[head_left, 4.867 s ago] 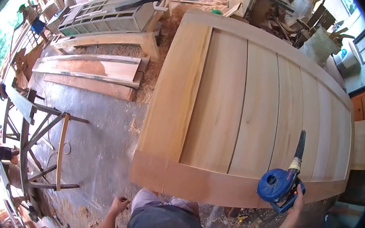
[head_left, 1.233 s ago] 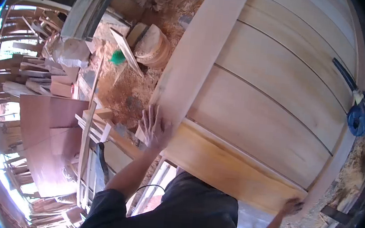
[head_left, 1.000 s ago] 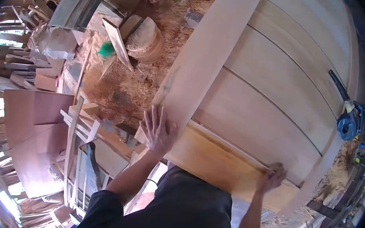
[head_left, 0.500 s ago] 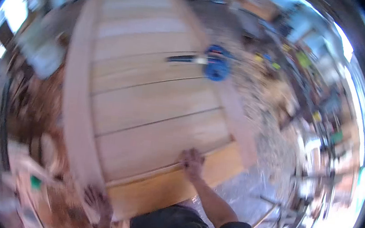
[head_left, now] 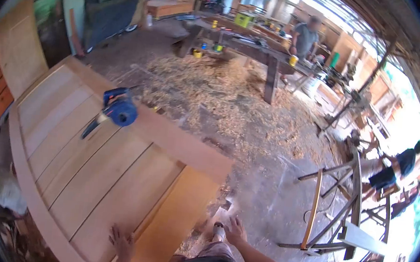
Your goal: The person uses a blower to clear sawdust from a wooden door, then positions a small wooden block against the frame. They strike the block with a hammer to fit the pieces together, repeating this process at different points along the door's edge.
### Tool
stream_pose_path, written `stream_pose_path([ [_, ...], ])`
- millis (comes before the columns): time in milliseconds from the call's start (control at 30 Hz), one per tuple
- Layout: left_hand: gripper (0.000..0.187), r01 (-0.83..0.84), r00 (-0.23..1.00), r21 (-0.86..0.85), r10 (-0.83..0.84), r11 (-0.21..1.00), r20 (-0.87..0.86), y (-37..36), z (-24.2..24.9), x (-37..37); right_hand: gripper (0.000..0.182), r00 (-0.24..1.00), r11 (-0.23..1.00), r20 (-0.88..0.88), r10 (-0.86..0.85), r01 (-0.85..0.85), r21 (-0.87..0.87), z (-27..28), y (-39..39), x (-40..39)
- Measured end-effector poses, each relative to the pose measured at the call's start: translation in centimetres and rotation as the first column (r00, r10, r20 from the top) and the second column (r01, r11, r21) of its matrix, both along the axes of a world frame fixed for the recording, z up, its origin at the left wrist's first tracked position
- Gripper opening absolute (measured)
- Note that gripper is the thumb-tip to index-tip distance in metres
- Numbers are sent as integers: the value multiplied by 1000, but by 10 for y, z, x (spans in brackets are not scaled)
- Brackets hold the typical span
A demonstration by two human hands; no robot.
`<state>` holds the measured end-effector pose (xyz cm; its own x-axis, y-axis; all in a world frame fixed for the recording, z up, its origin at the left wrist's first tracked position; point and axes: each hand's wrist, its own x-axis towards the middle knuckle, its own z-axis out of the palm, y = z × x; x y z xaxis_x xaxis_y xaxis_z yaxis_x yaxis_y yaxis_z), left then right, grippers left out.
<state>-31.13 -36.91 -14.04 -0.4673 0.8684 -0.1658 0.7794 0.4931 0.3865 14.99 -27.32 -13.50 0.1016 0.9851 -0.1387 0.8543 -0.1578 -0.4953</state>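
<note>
A wooden door (head_left: pixel 112 182) with plank panels and a frame lies flat in front of me. My left hand (head_left: pixel 122 240) rests on its near planks, fingers spread, holding nothing. Beside the door's near end, my right hand (head_left: pixel 235 231) hangs over the floor with its fingers apart and nothing in it. A blue handheld blower (head_left: pixel 121 111) with a dark nozzle sits on the door's far part, out of reach of both hands. What supports the door is hidden.
Wood shavings (head_left: pixel 223 99) cover much of the floor. A long workbench (head_left: pixel 259 49) stands at the back, with a person (head_left: pixel 305 39) behind it. Wooden trestles (head_left: pixel 338 206) are on the right, near another person (head_left: pixel 395 171). A wooden panel (head_left: pixel 22 39) leans at far left.
My view has swung right, so the door now appears farther left. My right hand has left the door's end board and moved off its edge. The blower still lies on the door.
</note>
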Motion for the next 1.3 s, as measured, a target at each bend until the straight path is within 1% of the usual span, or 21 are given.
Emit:
stream_pose_path([
  [67, 77, 122, 992, 58, -121, 991, -28, 48, 1, 46, 52, 993, 941, 53, -104, 116, -319, -88, -14, 90],
  [133, 76, 171, 985, 91, -168, 981, -44, 89, 2, 94, 52, 993, 827, 95, -67, 108, -551, -119, -31, 156],
  [200, 76, 147, 989, 122, -143, 982, -43, 140, 2, 143, 50, 986, 714, 53, -157, 150, -684, -165, -49, 223],
  [267, 74, 127, 989, 209, -108, 970, -100, 187, -21, 169, 46, 959, 705, 34, -283, 232, -671, -170, -42, 270],
  [333, 73, 37, 990, 191, -9, 981, -143, 230, -27, 196, 41, 908, 686, -25, -417, 297, -664, -175, -48, 302],
  [433, 75, -103, 993, 141, 110, 985, -40, 302, -24, 224, 36, 809, 698, -155, -567, 372, -612, -180, -3, 349],
  [533, 74, -204, 975, 320, 163, 925, 150, 357, -60, 227, 36, 759, 705, -228, -610, 388, -593, -155, 54, 378],
  [633, 72, -478, 878, -54, 478, 877, -9, 404, 12, 269, 35, 746, 782, -359, -561, 334, -526, -137, 140, 384],
  [733, 68, -521, 850, -56, 511, 852, -126, 425, 12, 277, 34, 690, 801, -468, -552, 283, -527, -123, 223, 389],
  [800, 66, -518, 844, -19, 506, 855, -178, 436, 5, 277, 35, 654, 808, -530, -540, 226, -544, -87, 306, 375],
  [867, 65, -492, 842, 24, 483, 870, -241, 435, -10, 270, 36, 698, 860, -554, -454, 182, -476, -56, 396, 363],
  [900, 65, -469, 844, 61, 467, 881, -265, 436, -22, 265, 37, 719, 886, -562, -409, 165, -434, -50, 439, 364],
  [967, 66, -270, 856, 178, 321, 946, -405, 426, -57, 245, 37, 736, 889, -555, -388, 140, -436, -54, 529, 378],
  [1000, 68, -242, 869, 203, 305, 949, -389, 433, -46, 250, 37, 741, 889, -551, -384, 135, -438, -55, 571, 386],
  [1033, 67, -316, 905, 229, 365, 921, -220, 462, 2, 271, 37, 724, 886, -559, -403, 157, -436, -73, 607, 400],
  [1067, 69, -356, 830, 138, 381, 924, -408, 453, -24, 266, 36, 791, 874, -485, -374, 126, -469, -86, 645, 416],
  [1100, 67, -377, 851, 97, 386, 921, -356, 465, -10, 270, 35, 847, 854, -407, -343, 100, -510, -96, 678, 433],
  [1167, 61, -339, 806, 56, 321, 939, -497, 466, -24, 268, 32, 928, 817, -260, -266, 75, -572, -135, 715, 475],
  [1233, 56, -608, 734, 28, 576, 793, -359, 489, -9, 285, 33, 880, 757, -263, -395, 149, -637, -128, 752, 497],
  [1267, 55, -695, 665, 36, 660, 718, -350, 505, -4, 292, 34, 847, 721, -265, -461, 183, -669, -128, 771, 500],
  [1300, 54, -731, 630, 42, 697, 681, -343, 530, -2, 302, 34, 884, 678, -179, -432, 188, -710, -129, 792, 503],
])
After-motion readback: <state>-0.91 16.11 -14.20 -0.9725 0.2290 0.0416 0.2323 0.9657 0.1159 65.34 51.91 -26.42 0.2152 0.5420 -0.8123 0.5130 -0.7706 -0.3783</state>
